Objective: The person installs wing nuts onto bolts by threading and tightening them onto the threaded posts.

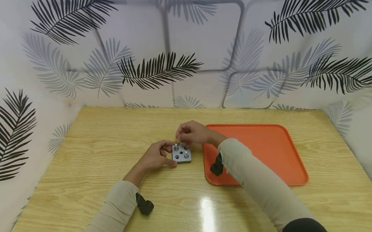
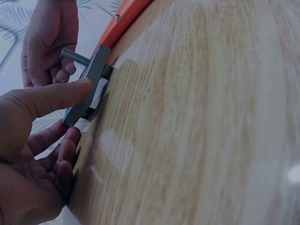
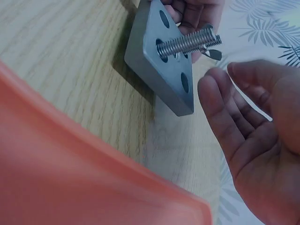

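A small grey metal plate with several round holes is at mid-table. Two threaded bolts stand up from it, the nearer one large in the right wrist view. A small shiny tab shows beside that bolt's tip; its kind is unclear. My left hand grips the plate from the left, thumb along the near edge and fingers at the far side. Dark feet or bolt heads show beneath the plate. My right hand hovers over the far right corner, fingers bent, thumb and fingertips apart with nothing visible between them.
A shallow orange tray lies right of the plate, under my right forearm. The wood-grain table ends at a leaf-patterned curtain behind. Each sleeve carries a black wrist mount.
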`<state>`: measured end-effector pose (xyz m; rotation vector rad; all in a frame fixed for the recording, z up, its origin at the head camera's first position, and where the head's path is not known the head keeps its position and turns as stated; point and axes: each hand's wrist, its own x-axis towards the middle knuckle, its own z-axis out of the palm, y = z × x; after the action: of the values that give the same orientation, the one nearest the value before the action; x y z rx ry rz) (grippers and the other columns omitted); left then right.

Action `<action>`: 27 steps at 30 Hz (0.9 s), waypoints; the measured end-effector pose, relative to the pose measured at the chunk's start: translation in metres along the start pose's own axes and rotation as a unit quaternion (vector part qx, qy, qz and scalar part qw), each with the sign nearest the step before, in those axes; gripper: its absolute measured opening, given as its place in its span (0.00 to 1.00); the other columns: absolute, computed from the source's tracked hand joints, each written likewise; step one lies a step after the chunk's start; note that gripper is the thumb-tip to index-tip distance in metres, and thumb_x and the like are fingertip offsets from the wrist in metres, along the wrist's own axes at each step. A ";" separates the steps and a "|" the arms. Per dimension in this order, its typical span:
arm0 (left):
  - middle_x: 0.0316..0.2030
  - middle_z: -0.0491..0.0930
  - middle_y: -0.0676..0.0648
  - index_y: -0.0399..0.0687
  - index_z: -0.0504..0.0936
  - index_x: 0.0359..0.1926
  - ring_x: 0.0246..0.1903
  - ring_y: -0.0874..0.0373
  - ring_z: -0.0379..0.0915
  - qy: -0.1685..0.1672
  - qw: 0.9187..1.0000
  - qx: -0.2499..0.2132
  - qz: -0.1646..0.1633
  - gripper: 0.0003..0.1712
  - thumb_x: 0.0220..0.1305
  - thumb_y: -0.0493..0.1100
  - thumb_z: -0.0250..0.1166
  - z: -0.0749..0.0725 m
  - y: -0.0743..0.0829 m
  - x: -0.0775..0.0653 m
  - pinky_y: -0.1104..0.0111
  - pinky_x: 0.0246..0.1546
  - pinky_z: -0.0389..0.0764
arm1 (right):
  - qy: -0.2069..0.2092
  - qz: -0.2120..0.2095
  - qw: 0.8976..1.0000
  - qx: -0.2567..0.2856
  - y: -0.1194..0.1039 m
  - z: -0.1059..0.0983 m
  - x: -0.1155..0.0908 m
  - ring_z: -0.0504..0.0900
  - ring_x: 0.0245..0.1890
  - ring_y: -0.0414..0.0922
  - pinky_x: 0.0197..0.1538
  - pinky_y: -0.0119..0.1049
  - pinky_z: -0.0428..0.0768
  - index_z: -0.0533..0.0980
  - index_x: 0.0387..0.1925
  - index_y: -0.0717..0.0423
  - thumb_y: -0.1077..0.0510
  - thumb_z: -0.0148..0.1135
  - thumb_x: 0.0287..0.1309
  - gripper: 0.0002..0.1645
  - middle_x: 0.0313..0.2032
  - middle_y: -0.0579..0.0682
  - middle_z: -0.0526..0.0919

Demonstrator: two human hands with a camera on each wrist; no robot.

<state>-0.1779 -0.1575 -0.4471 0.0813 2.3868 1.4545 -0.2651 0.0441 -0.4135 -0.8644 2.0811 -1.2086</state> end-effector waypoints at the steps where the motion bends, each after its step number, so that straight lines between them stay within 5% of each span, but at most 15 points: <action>1: 0.48 0.75 0.44 0.42 0.75 0.62 0.39 0.55 0.63 0.000 1.000 -0.001 -0.002 0.36 0.51 0.37 0.77 0.000 0.000 0.000 0.66 0.42 0.67 | 0.000 -0.004 1.000 -0.005 0.000 0.000 0.000 0.79 0.27 0.41 0.36 0.36 0.83 0.77 0.47 0.72 0.65 0.54 0.70 0.12 0.30 0.56 0.82; 9: 0.50 0.76 0.44 0.42 0.74 0.63 0.41 0.55 0.64 0.001 1.000 0.003 -0.008 0.37 0.51 0.38 0.78 0.001 0.001 -0.001 0.66 0.44 0.68 | -0.017 -0.020 0.999 -0.019 0.002 0.000 0.002 0.81 0.29 0.40 0.37 0.34 0.82 0.79 0.47 0.70 0.69 0.59 0.64 0.11 0.35 0.60 0.85; 16: 0.51 0.76 0.43 0.40 0.74 0.62 0.42 0.54 0.64 0.000 1.000 0.014 -0.004 0.37 0.51 0.38 0.78 -0.001 -0.001 0.001 0.66 0.45 0.68 | -0.047 -0.012 0.999 -0.008 0.002 0.002 0.003 0.81 0.29 0.37 0.37 0.32 0.81 0.79 0.50 0.68 0.69 0.64 0.60 0.16 0.34 0.52 0.83; 27: 0.50 0.76 0.43 0.41 0.74 0.63 0.42 0.54 0.64 0.001 1.000 0.005 -0.002 0.37 0.51 0.37 0.78 -0.001 0.000 -0.001 0.66 0.44 0.68 | -0.006 0.012 0.999 -0.030 0.000 0.004 0.001 0.80 0.27 0.40 0.36 0.37 0.83 0.81 0.40 0.64 0.63 0.66 0.62 0.07 0.30 0.50 0.84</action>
<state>-0.1775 -0.1582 -0.4469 0.0784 2.3941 1.4431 -0.2628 0.0410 -0.4158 -0.8687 2.1223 -1.1298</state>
